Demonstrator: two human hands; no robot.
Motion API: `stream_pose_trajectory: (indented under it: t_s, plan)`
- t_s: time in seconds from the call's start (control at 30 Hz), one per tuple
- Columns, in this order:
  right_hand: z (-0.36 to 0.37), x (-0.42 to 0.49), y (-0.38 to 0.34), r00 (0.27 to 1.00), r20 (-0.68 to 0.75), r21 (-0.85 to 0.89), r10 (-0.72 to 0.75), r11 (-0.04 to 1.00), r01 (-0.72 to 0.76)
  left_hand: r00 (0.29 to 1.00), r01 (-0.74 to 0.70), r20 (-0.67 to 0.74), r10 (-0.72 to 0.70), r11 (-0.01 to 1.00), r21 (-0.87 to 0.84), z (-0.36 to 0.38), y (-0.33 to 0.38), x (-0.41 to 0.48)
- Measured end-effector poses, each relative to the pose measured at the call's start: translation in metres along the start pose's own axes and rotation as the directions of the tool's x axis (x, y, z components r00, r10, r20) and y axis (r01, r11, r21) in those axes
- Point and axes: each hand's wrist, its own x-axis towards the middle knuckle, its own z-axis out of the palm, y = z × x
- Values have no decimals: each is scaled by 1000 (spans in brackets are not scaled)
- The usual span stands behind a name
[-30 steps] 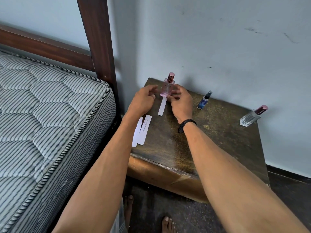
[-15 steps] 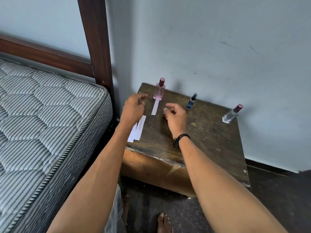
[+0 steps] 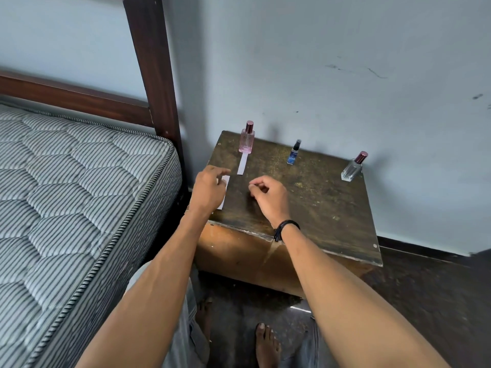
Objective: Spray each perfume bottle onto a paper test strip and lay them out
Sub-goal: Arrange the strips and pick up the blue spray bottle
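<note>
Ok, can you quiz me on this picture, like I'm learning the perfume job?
1. Pick one: what colour is the perfume bottle that has a paper strip lying in front of it? A pink, B green, C yellow.
2. True or false: the right hand holds no bottle.
3. Count: how many perfume bottles stand on the table?

Key: 1 A. 2 true. 3 three.
</note>
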Motion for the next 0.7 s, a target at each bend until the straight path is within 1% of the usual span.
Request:
stream_pose_trajectory:
  t_s: [0.1, 0.17, 0.23, 0.27, 0.37, 0.43, 0.5, 0.6, 0.7]
  plan:
    - [0, 3, -4, 1000, 16, -21, 11, 1000, -10, 999, -13, -49, 17, 997, 78, 5, -9, -15]
    - [-1, 2, -4, 1000, 23, -29, 18, 999, -18, 996, -41, -77, 49, 995, 95, 5, -8, -27]
    - [-1, 2, -4, 999, 31, -39, 21, 999, -20, 993, -67, -98, 71, 997, 43, -1, -3, -34]
    - [-1, 2, -4, 999, 35, -41, 23, 999, -21, 993, -62, -102, 61, 998, -1, -5, -3, -36]
    - [-4, 2, -7, 999, 38, -28, 21, 999, -20, 993, -10, -115, -7, 989, -147, -23, 5, -39]
    - [-5, 3, -8, 999, 34, -26, 22, 999, -21, 992, 52, -105, -73, 979, -195, -34, 13, -34]
    - [-4, 4, -7, 999, 30, -12, 24, 1000, -23, 991, 110, -62, -122, 978, -178, -41, 23, -23]
    - [-3, 4, -7, 999, 29, 1, 30, 1000, -30, 993, 103, -48, -108, 989, -109, -45, 30, -9]
    - [-2, 4, -4, 999, 26, -4, 26, 1000, -26, 993, 99, -50, -105, 990, -104, -45, 19, -7]
